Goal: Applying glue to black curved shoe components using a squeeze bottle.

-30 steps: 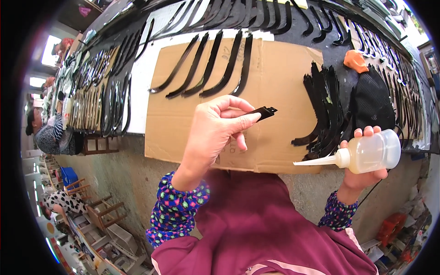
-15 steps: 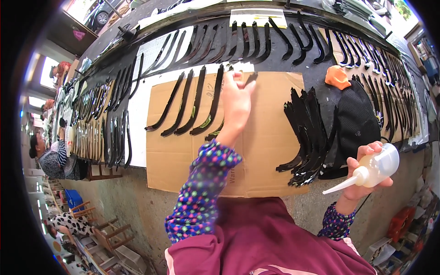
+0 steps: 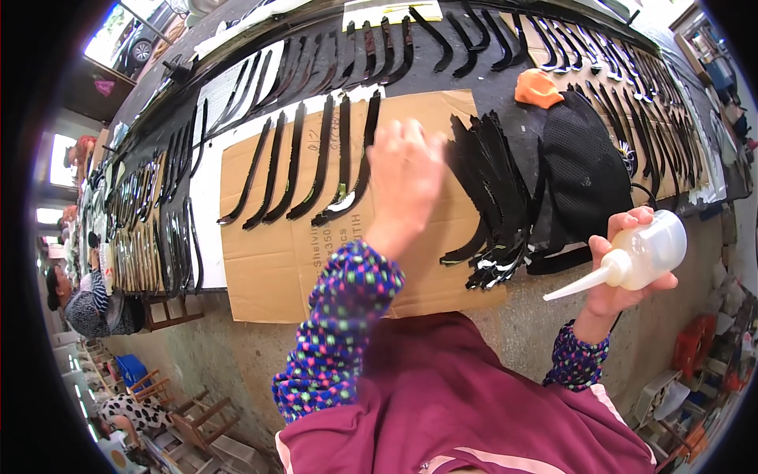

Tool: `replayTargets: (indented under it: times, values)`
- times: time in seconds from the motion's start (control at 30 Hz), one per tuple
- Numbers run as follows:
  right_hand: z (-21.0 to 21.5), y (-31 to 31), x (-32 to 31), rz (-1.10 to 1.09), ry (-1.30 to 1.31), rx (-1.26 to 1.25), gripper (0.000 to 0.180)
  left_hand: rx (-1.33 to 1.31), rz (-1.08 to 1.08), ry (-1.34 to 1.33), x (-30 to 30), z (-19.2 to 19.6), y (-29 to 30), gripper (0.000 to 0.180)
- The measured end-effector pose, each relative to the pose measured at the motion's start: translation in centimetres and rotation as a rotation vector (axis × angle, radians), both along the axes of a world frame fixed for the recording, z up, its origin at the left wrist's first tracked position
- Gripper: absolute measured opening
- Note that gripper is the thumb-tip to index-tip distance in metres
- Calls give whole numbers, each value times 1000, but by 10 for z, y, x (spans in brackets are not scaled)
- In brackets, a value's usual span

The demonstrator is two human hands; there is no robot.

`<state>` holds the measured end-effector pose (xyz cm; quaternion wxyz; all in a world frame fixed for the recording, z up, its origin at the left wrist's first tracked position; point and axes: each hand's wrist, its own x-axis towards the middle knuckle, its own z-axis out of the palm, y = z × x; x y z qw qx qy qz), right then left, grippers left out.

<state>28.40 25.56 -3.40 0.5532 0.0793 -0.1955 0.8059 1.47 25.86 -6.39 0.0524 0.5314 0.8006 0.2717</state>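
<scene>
A row of several thin black curved strips point(image 3: 319, 158) lies on a brown cardboard sheet point(image 3: 268, 292) in front of me. My left hand point(image 3: 407, 182) is over the sheet, just right of the row's last strip point(image 3: 368, 146). Its fingers are smeared by motion, so whether they hold anything does not show. To its right, a dense pile of similar black strips point(image 3: 497, 186) rests on the sheet's right side. My right hand point(image 3: 606, 299) is closed around a translucent squeeze bottle point(image 3: 649, 251), its long nozzle tilted down to the left, off the table's near edge.
Beyond the pile sit an orange lump point(image 3: 538, 88) and a black mesh-covered thing point(image 3: 583, 162). More curved strips lie in rows across the dark table point(image 3: 466, 83), some on other cardboard. Far left, another person point(image 3: 91, 304) sits by the table; wooden chairs point(image 3: 201, 419) stand below.
My left hand has left the strips' upper ends and moved right and nearer, towards the pile. The view has shifted, uncovering more of the row. My right hand keeps hold of the squeeze bottle.
</scene>
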Motion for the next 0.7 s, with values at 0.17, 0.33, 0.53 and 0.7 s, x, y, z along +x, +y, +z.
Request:
replayTargets:
  times: [0.17,0.33,0.53,0.7]
  values:
    - [-2,-6,-1,13,26,32,78,76,35,-276,53,-18,-7,41]
    - [-2,-12,3,-5,43,63,77,40,120,-455,62,-17,17,42]
    - [9,-19,3,-29,-6,12,75,-12,27,-626,56,-34,26,44]
    - [10,-23,0,-47,-50,32,75,135,125,-544,80,-23,18,49]
